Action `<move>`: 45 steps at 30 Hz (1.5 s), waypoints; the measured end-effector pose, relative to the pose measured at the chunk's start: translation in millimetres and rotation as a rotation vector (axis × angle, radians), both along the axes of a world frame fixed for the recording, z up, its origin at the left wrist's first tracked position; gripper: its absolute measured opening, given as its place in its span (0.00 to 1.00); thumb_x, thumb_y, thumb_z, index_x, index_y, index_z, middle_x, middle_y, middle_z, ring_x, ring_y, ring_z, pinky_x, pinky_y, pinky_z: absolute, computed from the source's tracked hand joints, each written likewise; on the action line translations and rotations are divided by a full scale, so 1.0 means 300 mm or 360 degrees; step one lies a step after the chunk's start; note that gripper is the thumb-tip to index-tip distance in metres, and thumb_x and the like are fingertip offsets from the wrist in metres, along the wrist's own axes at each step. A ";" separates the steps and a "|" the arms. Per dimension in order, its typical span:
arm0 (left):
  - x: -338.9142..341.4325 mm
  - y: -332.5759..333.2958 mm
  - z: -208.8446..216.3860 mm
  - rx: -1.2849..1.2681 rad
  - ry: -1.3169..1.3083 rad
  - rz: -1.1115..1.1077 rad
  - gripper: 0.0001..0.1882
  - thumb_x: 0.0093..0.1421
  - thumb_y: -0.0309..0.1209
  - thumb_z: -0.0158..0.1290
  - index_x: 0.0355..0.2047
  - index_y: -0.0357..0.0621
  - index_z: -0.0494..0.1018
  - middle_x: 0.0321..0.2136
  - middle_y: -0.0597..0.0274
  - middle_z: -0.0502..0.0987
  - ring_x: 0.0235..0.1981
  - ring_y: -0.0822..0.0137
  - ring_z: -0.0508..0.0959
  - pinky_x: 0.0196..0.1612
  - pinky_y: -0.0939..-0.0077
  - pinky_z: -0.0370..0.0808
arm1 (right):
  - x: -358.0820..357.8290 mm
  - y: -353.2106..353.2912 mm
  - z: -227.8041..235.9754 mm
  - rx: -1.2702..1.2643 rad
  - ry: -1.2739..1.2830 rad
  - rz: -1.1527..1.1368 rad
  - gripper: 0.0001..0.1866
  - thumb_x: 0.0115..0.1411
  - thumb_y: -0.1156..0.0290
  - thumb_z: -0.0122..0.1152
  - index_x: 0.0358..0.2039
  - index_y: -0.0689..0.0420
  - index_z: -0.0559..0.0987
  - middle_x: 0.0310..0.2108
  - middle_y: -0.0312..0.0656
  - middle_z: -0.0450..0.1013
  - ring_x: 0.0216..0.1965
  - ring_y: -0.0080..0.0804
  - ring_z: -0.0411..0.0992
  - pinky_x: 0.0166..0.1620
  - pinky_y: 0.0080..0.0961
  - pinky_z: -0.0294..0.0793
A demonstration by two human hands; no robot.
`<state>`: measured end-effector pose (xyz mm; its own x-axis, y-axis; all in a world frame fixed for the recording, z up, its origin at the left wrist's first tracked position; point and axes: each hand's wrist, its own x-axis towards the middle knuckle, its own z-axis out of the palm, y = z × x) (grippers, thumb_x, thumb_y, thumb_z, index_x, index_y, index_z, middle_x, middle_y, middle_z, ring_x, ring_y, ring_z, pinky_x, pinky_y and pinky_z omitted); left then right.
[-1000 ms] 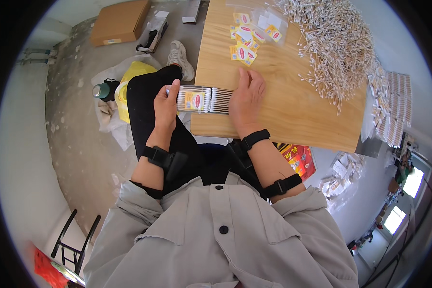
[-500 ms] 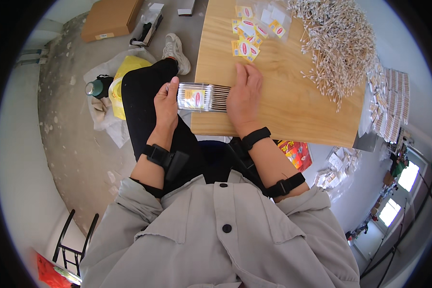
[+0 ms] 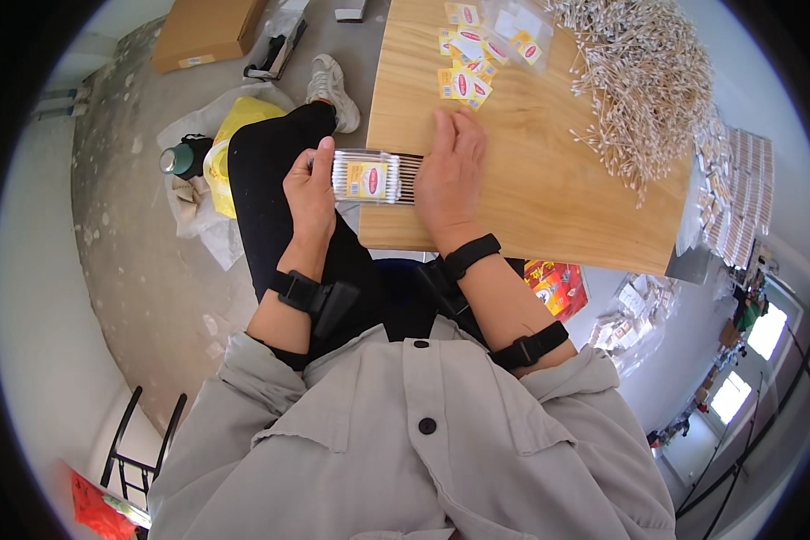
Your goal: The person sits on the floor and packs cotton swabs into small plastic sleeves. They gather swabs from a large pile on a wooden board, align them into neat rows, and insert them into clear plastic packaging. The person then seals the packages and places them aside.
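Note:
My left hand [image 3: 311, 187] is closed on the left end of a clear plastic packet [image 3: 340, 199], thumb on top, just off the table's left edge. Inside the packet lie white-tipped cotton swabs [image 3: 392, 178] in a row, under a yellow and white label card [image 3: 366, 181] with a red oval. The swabs' dark sticks stick out at the packet's right end and run up to my right hand [image 3: 450, 175]. That hand rests on the table's near left corner, fingers stretched out and its inner side against the sticks; its thumb is hidden.
Several loose label cards [image 3: 463, 85] and a clear bag [image 3: 533, 25] lie farther up the wooden table [image 3: 531, 189]. A big heap of loose swabs [image 3: 643, 99] covers its far right. Stacked packets [image 3: 742, 180] stand beyond the right edge. A green bottle [image 3: 177, 160] is on the left.
My right hand has shifted slightly left toward the packet, and a shorter length of stick shows between them. My left hand keeps its hold on the packet.

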<state>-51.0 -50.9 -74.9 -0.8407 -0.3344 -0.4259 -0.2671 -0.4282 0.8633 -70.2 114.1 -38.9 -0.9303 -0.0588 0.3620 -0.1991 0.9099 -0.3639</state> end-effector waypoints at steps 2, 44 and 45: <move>-0.005 0.002 0.011 -0.0101 0.0061 -0.0017 0.18 0.66 0.37 0.57 0.20 0.41 0.71 0.18 0.75 0.69 0.21 0.85 0.64 0.25 0.85 0.63 | -0.001 -0.006 -0.001 -0.0010 -0.0009 0.0006 0.20 0.56 0.81 0.52 0.50 0.66 0.69 0.49 0.50 0.63 0.59 0.51 0.60 0.64 0.46 0.59; 0.037 -0.027 0.022 -0.0378 -0.0028 -0.0179 0.16 0.67 0.36 0.54 0.33 0.30 0.76 0.24 0.71 0.75 0.27 0.83 0.67 0.29 0.83 0.68 | 0.105 -0.237 0.044 -0.1668 -0.0317 -0.0046 0.24 0.72 0.63 0.38 0.61 0.68 0.61 0.58 0.56 0.60 0.60 0.48 0.62 0.64 0.37 0.58; 0.032 -0.026 0.013 -0.0404 -0.0043 -0.0206 0.17 0.67 0.36 0.54 0.34 0.30 0.76 0.24 0.71 0.75 0.27 0.83 0.67 0.29 0.83 0.68 | 0.103 -0.234 0.036 -0.1602 -0.0307 -0.0050 0.24 0.72 0.64 0.38 0.60 0.68 0.62 0.57 0.56 0.61 0.59 0.48 0.63 0.63 0.37 0.58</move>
<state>-41.5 -58.6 -70.9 -0.8729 -0.3241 -0.3647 -0.3294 -0.1599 0.9305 -39.3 43.8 -28.1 -0.9738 0.2152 0.0740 -0.0376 0.1686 -0.9850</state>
